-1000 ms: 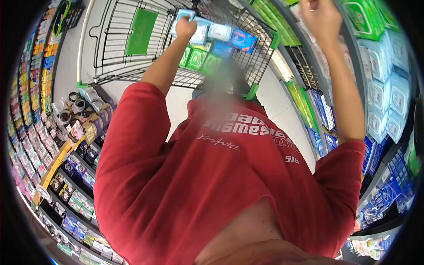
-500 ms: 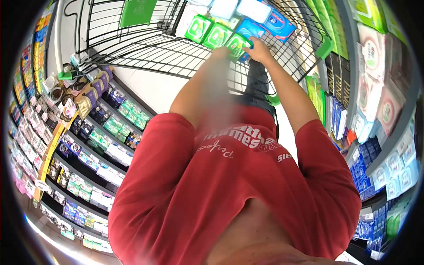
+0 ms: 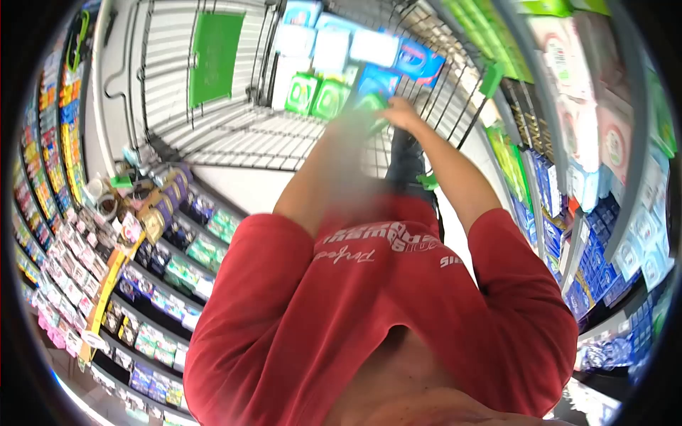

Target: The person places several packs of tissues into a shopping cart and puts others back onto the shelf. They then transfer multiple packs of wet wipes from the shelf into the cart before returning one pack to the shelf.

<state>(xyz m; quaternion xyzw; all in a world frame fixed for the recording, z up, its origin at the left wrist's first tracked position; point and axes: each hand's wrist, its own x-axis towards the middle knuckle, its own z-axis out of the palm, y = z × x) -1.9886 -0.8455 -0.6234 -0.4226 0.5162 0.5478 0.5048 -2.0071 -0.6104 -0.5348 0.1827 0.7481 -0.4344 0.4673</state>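
My right hand (image 3: 401, 113) reaches over the shopping cart (image 3: 217, 57) with its fingers closed on the right edge of a green wipes pack (image 3: 371, 104). My left hand (image 3: 344, 122) is at the left side of that pack, but a grey smear hides its fingers. Two similar green packs, one of them a green pack (image 3: 330, 98) nearest my hands, sit just left of it. Behind lie a blue pack (image 3: 380, 78), a blue-and-red pack (image 3: 419, 60) and several white-and-light-blue packs (image 3: 330, 50).
A wire side of the cart with a green panel runs on the left. Store shelves (image 3: 160, 305) with small packets curve along the left. More shelves (image 3: 590, 263) with blue, white and green packs stand close on the right.
The view has shifted, so the cart's contents sit farther left and more of the packs at the back shows. Both hands remain at the green wipes pack, which now looks more hidden.
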